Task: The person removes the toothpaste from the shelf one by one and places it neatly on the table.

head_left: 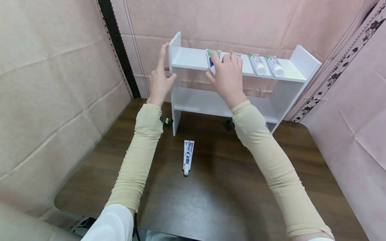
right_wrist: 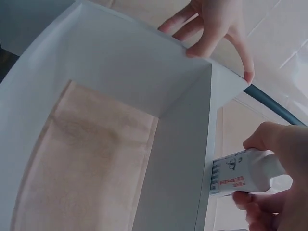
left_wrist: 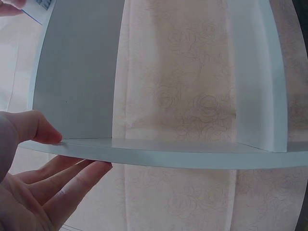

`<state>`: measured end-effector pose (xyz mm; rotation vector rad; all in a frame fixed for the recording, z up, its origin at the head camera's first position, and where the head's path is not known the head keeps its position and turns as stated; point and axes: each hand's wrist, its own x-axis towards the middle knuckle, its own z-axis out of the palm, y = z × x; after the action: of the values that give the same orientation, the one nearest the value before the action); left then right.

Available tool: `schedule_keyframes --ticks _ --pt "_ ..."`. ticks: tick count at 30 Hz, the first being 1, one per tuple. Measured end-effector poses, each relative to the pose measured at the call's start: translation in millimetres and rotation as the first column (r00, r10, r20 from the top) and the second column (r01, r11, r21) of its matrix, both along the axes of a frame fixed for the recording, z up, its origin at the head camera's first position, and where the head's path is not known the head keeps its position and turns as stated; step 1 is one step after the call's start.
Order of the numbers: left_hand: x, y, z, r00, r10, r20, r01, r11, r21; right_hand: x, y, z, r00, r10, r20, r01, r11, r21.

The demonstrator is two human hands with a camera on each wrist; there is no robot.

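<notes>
A white two-tier shelf (head_left: 196, 102) stands on the table. My left hand (head_left: 159, 82) grips its left side panel, with the thumb at the front edge and the fingers along the outer face, as the left wrist view (left_wrist: 53, 187) shows. Over the top tier, my right hand (head_left: 229, 77) pinches the leftmost toothpaste tube (head_left: 212, 53) between thumb and fingers. In the right wrist view this white toothpaste tube (right_wrist: 238, 173) lies against the tier's edge, cap end toward the palm. Another tube (head_left: 236, 53) is mostly hidden behind that hand. Two more tubes (head_left: 257, 63) (head_left: 274, 65) lie to the right.
One white and blue toothpaste tube (head_left: 188, 155) lies on the brown table (head_left: 211, 201) in front of the shelf, cap toward me. Pink patterned cloth (head_left: 241, 23) hangs behind and at both sides. The shelf's right side panel (head_left: 304, 63) stands near the right-hand cloth.
</notes>
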<state>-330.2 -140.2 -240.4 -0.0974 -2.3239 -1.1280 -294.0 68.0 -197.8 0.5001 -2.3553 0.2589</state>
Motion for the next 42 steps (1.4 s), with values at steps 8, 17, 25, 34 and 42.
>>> schedule_keyframes --ticks 8,17,25,34,42 --pt "0.4 -0.8 0.5 1.000 0.005 -0.015 -0.005 1.000 -0.002 6.9 -1.9 -6.6 0.998 0.036 -0.043 -0.036 0.999 0.001" --pt "0.5 -0.1 0.7 1.000 0.009 -0.013 -0.009 1.000 -0.011 9.7 3.8 -17.0 0.999 0.022 0.033 -0.018 0.993 -0.120" --pt "-0.9 1.5 0.4 1.000 0.009 -0.006 -0.009 1.000 -0.016 11.3 10.1 -28.9 0.990 0.068 0.120 -0.030 0.956 -0.290" --pt "-2.5 1.6 -1.9 0.999 0.018 -0.033 -0.019 0.999 -0.026 15.0 14.2 -42.1 0.982 0.145 0.117 -0.079 0.893 -0.442" --pt "-2.2 1.3 -2.9 0.999 0.026 -0.032 -0.027 0.999 -0.023 18.8 17.1 -59.5 0.973 0.192 0.129 -0.106 0.866 -0.489"
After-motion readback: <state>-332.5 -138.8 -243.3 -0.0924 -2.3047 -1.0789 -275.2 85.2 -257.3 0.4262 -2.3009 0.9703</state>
